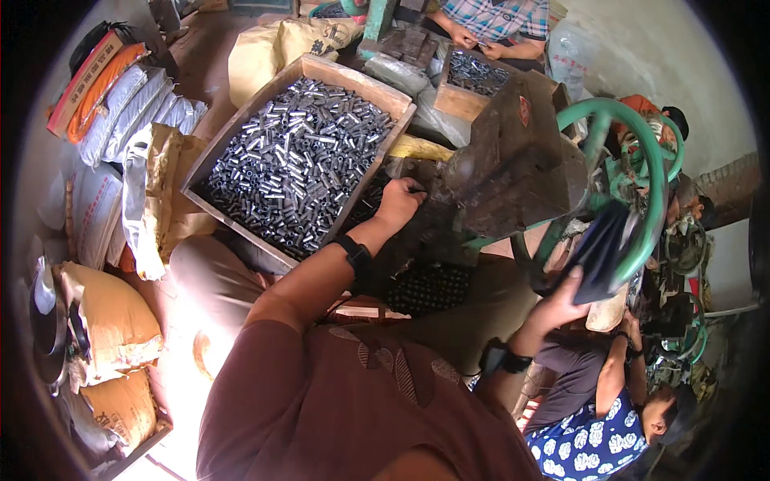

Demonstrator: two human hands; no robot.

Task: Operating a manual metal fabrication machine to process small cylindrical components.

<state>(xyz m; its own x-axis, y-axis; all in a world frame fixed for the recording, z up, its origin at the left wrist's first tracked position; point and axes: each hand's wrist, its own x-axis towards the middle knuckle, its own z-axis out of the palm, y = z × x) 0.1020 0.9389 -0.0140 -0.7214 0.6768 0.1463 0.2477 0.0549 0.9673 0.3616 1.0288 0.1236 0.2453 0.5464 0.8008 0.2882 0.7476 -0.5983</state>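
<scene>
My left hand [401, 202] reaches past the near right edge of a wooden box [215, 210] to the dark base of a hand press [521, 156]. Its fingers are pinched together; whatever they hold is too small and dark to make out. A heap of short grey metal tubes [297, 160] fills the box. At the right, my right hand [561, 303] is closed around a dark blue, cloth-like piece [600, 248] at the lower rim of the press's green handwheel [659, 192]. That piece is blurred, and its inner side is hidden.
Across from me, a person in a checked shirt [497, 18] works at a smaller wooden box [459, 103] of metal parts. Another person in a blue patterned shirt [589, 437] sits close at my right. Sacks [112, 321] and wrapped bundles [140, 104] are stacked at left.
</scene>
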